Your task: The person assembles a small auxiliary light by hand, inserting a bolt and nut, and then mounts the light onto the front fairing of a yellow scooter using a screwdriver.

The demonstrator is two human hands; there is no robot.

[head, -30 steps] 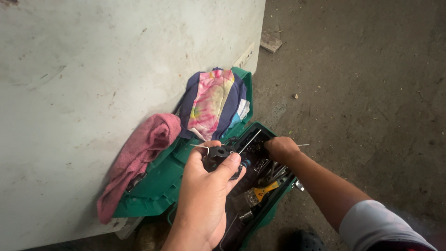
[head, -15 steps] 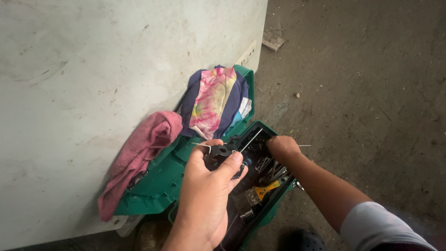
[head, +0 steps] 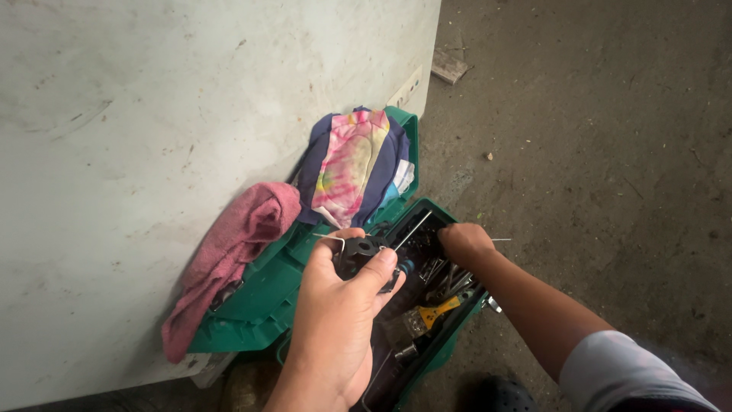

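Two hands work over an open green toolbox (head: 259,305) that stands on the floor (head: 595,152) against a pale grey wall (head: 152,114). Far left, a pink rag (head: 229,259) hangs over the raised lid, touching the wall. Beside it, a tie-dye cloth (head: 351,164) in pink and yellow, edged in dark blue, drapes over the lid's upper end; a scrap of white and light blue cloth peeks out at its right side. On the wall just above sits a small pale rectangular label (head: 406,86), too slanted and small to make out.

The left hand (head: 335,320) is closed round a small black part (head: 360,255), thumb pressed on its front; thin wires stick out from it, and what the part is stays unclear. To its right, the toolbox's lower half holds dark metal tools in a jumble, hard to tell apart, with a yellow-handled tool (head: 431,313) among them. The right hand (head: 463,243) is curled into a fist inside the box, knuckles up; a thin wire shows just beside it, but whether the fingers grip it cannot be told. Farther up the floor lies a small wood block (head: 448,67). At the bottom edge, a dark shoe (head: 496,393) is cut off.
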